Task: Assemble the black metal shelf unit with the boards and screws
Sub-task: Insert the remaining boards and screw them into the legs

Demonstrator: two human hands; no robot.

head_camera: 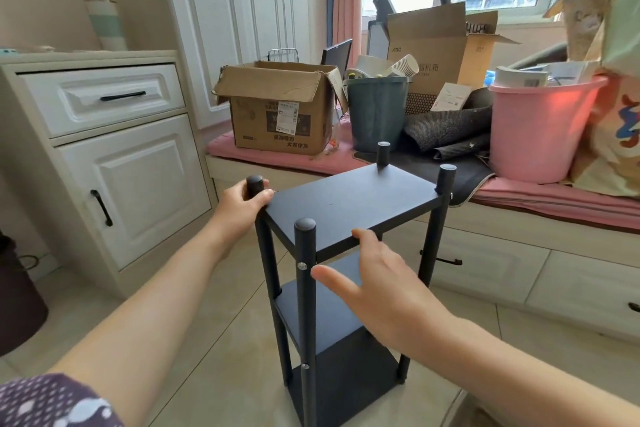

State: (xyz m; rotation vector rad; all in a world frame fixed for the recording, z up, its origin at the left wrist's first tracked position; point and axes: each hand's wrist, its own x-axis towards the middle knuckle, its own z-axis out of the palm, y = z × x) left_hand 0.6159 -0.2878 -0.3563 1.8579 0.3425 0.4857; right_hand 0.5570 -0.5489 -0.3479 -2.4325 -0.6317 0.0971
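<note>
The black shelf unit [349, 204] stands upright on the tiled floor with three boards between its black posts. Silver screw heads [302, 266] show on the near post. My left hand [239, 208] grips the top of the far-left post, fingers curled round it. My right hand [377, 291] hovers at the near edge of the top board with straight spread fingers, one fingertip at the board's edge, and holds nothing.
A white cabinet [114, 163] with black handles stands to the left. Behind the shelf, a pink-cushioned window bench [540, 194] carries a cardboard box [277, 107], a dark bin [375, 111], a pink bucket [540, 128] and bags.
</note>
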